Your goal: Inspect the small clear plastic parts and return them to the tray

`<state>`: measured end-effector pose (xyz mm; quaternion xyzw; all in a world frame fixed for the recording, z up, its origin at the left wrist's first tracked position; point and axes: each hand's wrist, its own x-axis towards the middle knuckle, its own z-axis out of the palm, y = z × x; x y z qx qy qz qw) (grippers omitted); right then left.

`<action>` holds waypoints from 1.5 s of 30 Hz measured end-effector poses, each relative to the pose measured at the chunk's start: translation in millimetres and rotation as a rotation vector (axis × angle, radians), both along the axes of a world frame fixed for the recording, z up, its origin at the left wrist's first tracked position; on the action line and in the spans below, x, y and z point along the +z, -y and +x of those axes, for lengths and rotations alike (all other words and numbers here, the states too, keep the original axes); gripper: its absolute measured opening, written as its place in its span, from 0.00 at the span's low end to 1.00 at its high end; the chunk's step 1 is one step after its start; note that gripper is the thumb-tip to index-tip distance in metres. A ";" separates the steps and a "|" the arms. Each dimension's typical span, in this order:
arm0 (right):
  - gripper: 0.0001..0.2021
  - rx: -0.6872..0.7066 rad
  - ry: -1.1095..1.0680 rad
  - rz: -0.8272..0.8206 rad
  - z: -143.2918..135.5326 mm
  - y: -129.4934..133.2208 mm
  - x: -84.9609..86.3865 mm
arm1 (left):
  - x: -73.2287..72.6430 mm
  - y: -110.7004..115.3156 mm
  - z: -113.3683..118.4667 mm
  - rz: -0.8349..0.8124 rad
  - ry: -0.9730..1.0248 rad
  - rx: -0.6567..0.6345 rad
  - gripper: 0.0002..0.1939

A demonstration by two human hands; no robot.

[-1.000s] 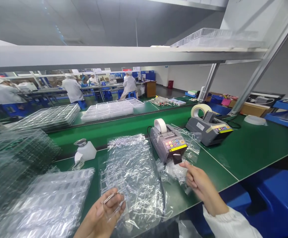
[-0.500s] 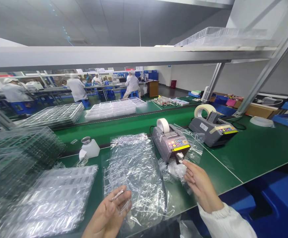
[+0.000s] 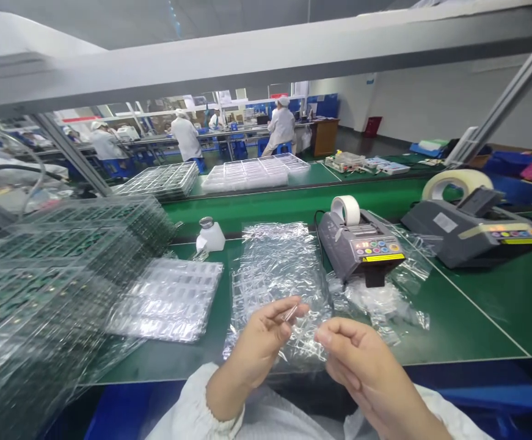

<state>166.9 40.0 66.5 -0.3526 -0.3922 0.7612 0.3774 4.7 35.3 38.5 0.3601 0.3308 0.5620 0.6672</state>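
Observation:
My left hand (image 3: 263,339) is closed on a small, thin, shiny clear piece (image 3: 290,312), held between thumb and fingers. Just to its right, my right hand (image 3: 360,360) pinches with thumb and index finger. A piece of tape at those fingertips barely shows against the glossy film behind. Both hands hover over a clear plastic bag (image 3: 284,256) lying on the green table. Beyond my right hand stands a grey tape dispenser (image 3: 361,244) with a roll of whitish tape (image 3: 346,209) on top; its outlet shows no strip.
Left lie stacked clear trays (image 3: 77,256) with green boards and a film-covered tray (image 3: 169,299). A white bottle (image 3: 211,235) stands behind. Crumpled film (image 3: 380,302) lies below the dispenser; a second tape dispenser (image 3: 471,232) stands right. A shelf beam (image 3: 247,52) crosses overhead. People in white sit beyond.
My right hand has left the dispenser outlet, where it touched a tape strip, and come back close to my left hand. The strip is gone from the outlet. The view has turned left.

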 end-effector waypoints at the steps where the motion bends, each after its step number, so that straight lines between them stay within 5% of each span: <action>1: 0.17 0.004 0.009 -0.003 -1.7 -0.6 -1.1 | 0.1 0.8 -0.9 0.004 -0.006 0.002 0.21; 9: 0.17 -0.053 0.050 -0.041 -6.5 2.0 5.7 | 0.3 2.6 -1.5 0.000 -0.024 -0.006 0.19; 34: 0.19 -0.062 0.137 0.010 -4.3 -6.6 -16.5 | 3.3 2.1 -1.4 -0.006 -0.059 -0.024 0.18; 37: 0.18 -0.077 0.266 0.137 4.2 -7.6 -22.4 | 1.9 1.1 -1.5 -0.031 0.023 -0.062 0.19; 41: 0.10 -0.334 0.523 0.571 12.3 -6.0 -17.0 | 2.5 -0.2 1.1 -0.055 0.021 -0.125 0.18; 45: 0.12 -0.264 0.641 0.984 8.3 -10.5 -15.4 | 10.2 0.1 5.7 -0.038 -0.003 -0.192 0.18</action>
